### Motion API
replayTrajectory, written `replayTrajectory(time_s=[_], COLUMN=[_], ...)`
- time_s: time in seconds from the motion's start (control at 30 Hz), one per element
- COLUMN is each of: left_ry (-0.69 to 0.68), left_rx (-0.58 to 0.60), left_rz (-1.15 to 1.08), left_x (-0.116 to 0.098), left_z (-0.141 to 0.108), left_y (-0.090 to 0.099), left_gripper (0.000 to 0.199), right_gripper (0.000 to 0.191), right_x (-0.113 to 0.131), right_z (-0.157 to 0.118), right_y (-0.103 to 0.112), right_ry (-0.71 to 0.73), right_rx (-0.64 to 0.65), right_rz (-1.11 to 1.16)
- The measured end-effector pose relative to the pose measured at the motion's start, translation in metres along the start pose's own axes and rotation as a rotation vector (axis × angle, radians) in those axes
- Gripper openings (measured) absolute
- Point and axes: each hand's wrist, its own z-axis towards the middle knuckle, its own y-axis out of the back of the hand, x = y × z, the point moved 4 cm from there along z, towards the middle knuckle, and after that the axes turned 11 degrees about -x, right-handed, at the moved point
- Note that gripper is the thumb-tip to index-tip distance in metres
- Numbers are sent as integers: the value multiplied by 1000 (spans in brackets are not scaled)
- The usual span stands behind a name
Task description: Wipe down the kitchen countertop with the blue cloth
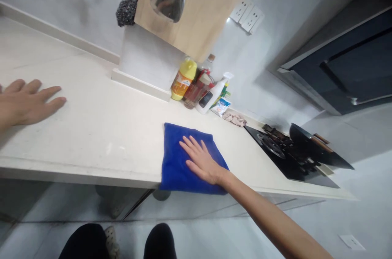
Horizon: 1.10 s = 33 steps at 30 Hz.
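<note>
Two dark trouser legs (pixel 161 242), my own, are nearest to me, between seven and eight o'clock if I count from the blue cloth (pixel 177 165). The cloth lies flat on the white counter (pixel 92 136), and its near side seems to go over the front edge. My right hand (pixel 202 165) rests on it, palm down; the fingers are straight, a little apart, and they grip nothing. I judge this cloth to be light, soft and not fragile, so under a push it can wrinkle easily. To lift it, I would pinch the free corner at eleven o'clock; to slide it, a flat palm on the middle should be enough. My left hand (pixel 27 103), between nine and ten o'clock, is over the counter with its fingers spread, holding nothing; its outer part is out of view. Farther, between twelve and one o'clock, stand a yellow bottle (pixel 184 79) and a white spray bottle (pixel 210 97). At three o'clock is the black stove (pixel 303 173) with a wok (pixel 301 140).
</note>
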Motion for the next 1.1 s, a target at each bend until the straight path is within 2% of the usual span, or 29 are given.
replayTrajectory(time_s=[0.17,0.33,0.57,0.73,0.9,1.1], left_ry=[51,50,70,64,81,92], left_rx=[46,66,104,108,133,189], left_rz=[64,70,74,36,61,59], left_x=[-18,-20,-22,-23,-23,-29], left_z=[-11,-11,-14,-14,-15,-18], left_y=[18,19,23,26,28,36], left_gripper=[71,74,70,72,73,72], right_gripper=[61,60,63,64,64,62], right_x=[31,56,77,76,63,38], right_z=[37,76,139,184,225,249], right_y=[-5,-7,-16,-25,-31,-35], right_ry=[20,77,33,25,0,-54], right_rx=[-8,-6,-12,-8,-2,-42], right_rz=[-6,16,76,115,119,139])
